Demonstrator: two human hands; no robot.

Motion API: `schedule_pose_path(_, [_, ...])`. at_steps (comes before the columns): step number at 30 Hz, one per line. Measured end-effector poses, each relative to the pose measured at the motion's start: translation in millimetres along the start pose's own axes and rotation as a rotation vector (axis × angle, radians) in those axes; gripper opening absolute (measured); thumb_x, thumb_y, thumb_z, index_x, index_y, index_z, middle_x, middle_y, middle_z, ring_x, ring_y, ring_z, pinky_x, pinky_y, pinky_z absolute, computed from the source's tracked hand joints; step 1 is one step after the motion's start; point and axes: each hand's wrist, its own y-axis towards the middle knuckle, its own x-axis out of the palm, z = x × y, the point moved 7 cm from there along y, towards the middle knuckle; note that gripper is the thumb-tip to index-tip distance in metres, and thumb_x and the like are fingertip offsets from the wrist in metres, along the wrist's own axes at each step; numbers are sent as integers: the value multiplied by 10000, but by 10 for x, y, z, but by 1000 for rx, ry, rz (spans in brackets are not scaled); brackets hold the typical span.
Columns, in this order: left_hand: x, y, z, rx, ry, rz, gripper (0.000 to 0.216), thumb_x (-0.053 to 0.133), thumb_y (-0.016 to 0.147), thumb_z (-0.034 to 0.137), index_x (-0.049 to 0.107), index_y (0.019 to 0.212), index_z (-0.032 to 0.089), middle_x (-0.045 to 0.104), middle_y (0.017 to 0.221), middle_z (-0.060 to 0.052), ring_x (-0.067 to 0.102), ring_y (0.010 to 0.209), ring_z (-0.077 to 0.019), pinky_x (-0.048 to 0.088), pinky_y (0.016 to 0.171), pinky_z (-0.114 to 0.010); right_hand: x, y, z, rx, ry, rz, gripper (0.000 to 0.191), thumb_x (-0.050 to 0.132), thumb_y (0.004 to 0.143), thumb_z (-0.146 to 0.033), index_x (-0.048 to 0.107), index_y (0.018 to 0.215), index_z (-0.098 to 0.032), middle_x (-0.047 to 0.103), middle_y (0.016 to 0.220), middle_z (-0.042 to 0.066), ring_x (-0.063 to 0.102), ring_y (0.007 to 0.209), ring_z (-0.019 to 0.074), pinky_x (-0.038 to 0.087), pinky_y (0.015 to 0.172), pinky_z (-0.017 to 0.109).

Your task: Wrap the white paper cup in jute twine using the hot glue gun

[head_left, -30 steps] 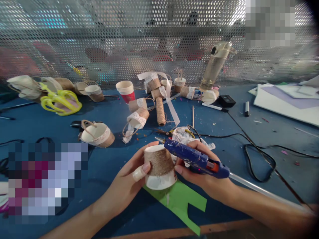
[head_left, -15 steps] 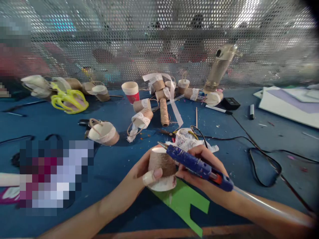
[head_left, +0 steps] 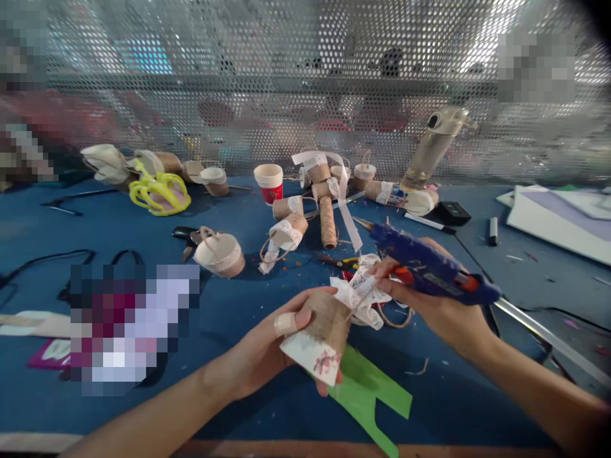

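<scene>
My left hand (head_left: 260,343) is closed around a twine-wrapped paper cup (head_left: 328,321), which it holds tilted, its white part with red blossoms facing down toward me. A strip of tape wraps the thumb. My right hand (head_left: 451,321) grips a blue glue gun (head_left: 424,259), its nozzle pointing up and left, well above the cup. The same hand's fingertips pinch white lace ribbon (head_left: 357,292) at the cup's far right side. Whether the lace is fixed to the cup I cannot tell. Below the cup lies a green cut sheet (head_left: 370,397).
Several twine-wrapped cups (head_left: 220,256) with handles are scattered about. A twine spool (head_left: 327,222) stands near red paper cups (head_left: 268,183). Pliers (head_left: 340,261) lie behind the lace. A clear bottle (head_left: 432,146) leans by the perforated metal screen (head_left: 238,95). White sheets (head_left: 558,216) lie right.
The glue gun has moved up and right, away from the cup. My right fingers now hold the lace at the cup. The cup has tilted, showing its red blossom print; the view has shifted.
</scene>
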Motion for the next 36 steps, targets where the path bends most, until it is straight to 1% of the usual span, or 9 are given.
schedule_pose_path(4, [94,-27,-53,-53,1,-110,495,650,904,408,579,1375,273,726,1227,-141,788,807,-286,581,613,-317,275,193,103,87,42,-119,277,877,748,-240,635,881,-242,767,841,-32,723,755,151,596,702,289])
schedule_pose_path(7, [138,-59,-79,-77,-34,-200,565,681,868,444,559,1394,276,734,1227,-153,790,851,-304,581,733,-387,518,236,310,229,115,-212,271,884,702,-220,657,849,-234,755,816,-38,716,762,150,596,739,304])
schedule_pose_path(12, [138,-123,-82,-13,-22,-238,657,738,798,414,562,1422,307,768,1186,-130,678,1211,-382,472,999,-512,651,176,573,333,103,-237,235,900,672,-333,708,758,-228,737,747,-21,686,688,155,583,733,339])
schedule_pose_path(14, [159,-145,-54,29,-43,-249,713,748,786,436,533,1456,317,765,1193,-131,676,1214,-391,477,994,-527,617,152,626,352,92,-232,257,918,643,-363,725,742,-226,739,737,-7,681,672,169,578,710,350])
schedule_pose_path(17, [220,-154,45,79,-161,-282,864,757,779,502,387,1550,375,747,1227,-123,779,950,-364,578,798,-483,492,150,621,346,81,-207,288,931,634,-369,765,819,-224,770,812,17,708,748,200,580,733,357])
schedule_pose_path(21, [176,-113,219,168,-206,-177,942,763,798,490,279,1599,379,743,1211,-117,783,828,-321,583,594,-343,174,148,512,283,40,-73,267,886,728,-398,763,897,-232,787,991,30,721,921,213,569,851,352])
schedule_pose_path(24, [22,-95,305,294,-170,-10,789,669,898,436,303,1595,387,725,1268,-110,774,888,-341,594,651,-388,-74,53,464,276,-57,29,261,815,819,-463,729,858,-220,768,814,24,722,775,202,571,734,328])
schedule_pose_path(28, [-121,-53,263,329,-158,130,677,608,951,380,364,1581,347,737,1295,-83,759,1025,-339,577,851,-429,-74,-151,418,271,-94,-117,254,768,876,-424,621,815,-227,614,591,-47,589,511,135,490,560,282])
schedule_pose_path(36, [-198,-14,150,180,-166,309,633,690,886,383,520,1488,287,749,1306,-46,693,1165,-263,539,926,-336,103,-412,310,14,-86,-354,230,660,887,-286,463,773,-250,492,708,-29,443,614,150,356,574,301])
